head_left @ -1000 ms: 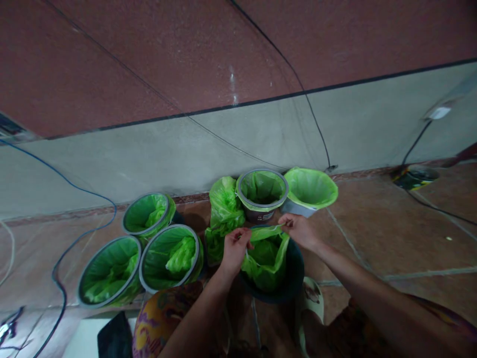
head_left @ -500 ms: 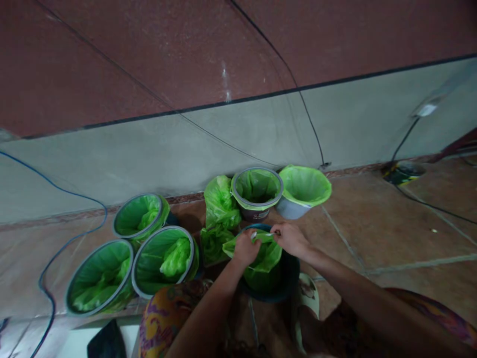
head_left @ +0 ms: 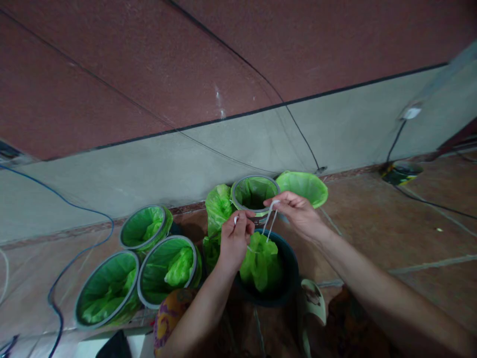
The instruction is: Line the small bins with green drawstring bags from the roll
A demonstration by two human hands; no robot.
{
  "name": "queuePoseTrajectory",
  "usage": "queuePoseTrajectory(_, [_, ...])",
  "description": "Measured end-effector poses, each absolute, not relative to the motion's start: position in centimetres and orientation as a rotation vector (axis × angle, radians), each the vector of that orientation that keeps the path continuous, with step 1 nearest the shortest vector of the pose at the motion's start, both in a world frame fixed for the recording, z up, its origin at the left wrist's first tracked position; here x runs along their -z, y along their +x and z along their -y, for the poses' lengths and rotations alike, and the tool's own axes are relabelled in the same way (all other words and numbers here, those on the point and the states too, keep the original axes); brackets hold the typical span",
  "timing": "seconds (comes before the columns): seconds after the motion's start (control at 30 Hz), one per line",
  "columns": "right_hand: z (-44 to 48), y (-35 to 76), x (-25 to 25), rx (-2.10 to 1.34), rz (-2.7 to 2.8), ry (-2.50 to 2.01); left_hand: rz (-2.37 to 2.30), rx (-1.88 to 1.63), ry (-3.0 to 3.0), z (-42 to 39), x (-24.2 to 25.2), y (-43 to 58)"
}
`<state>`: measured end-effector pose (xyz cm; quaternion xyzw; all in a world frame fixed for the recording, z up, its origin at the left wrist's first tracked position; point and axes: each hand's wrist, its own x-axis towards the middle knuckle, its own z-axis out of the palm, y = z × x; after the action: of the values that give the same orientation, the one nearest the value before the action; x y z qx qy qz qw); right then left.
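A green plastic bag [head_left: 262, 263] with its mouth gathered stands inside a dark bucket [head_left: 290, 278] between my feet. White drawstrings run up from its top. My right hand [head_left: 298, 211] is closed on a white drawstring loop [head_left: 272, 216], held above the bag's right side. My left hand [head_left: 236, 233] is closed at the bag's left, with a bit of white string showing between thumb and finger. Behind my hands stand a grey-rimmed bin lined in green [head_left: 255, 191] and a second green-lined bin [head_left: 303, 188].
At the left stand three green-lined bins [head_left: 108, 291] with crumpled bags inside. Another filled green bag [head_left: 218, 201] leans by the wall. A blue cable [head_left: 80, 251] crosses the floor at left. A black can [head_left: 400, 173] sits by the wall at right.
The bag's open mouth has been drawn together. My hands have risen from its rim, pulling the white drawstrings out above it. The view has shifted slightly.
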<state>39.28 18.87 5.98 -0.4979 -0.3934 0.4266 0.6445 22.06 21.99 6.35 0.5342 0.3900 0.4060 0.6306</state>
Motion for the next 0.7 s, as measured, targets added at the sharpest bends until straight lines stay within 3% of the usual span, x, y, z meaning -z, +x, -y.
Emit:
queuePoseTrajectory(0.17, [-18.7,37.9,-5.4,-1.224,0.843,-1.264,-0.868,-0.867,1.302,-23.8,-6.7,23.9])
queuePoseTrajectory(0.43, [-18.4,34.4,-2.4,-1.459,1.316,-1.451,-0.754,-0.894,1.246,-26.1,-3.6,24.6])
queuePoseTrajectory(0.7, [-19.6,38.0,-2.9,-1.408,0.931,-1.260,-0.657,-0.499,1.121,-25.6,-0.5,23.8])
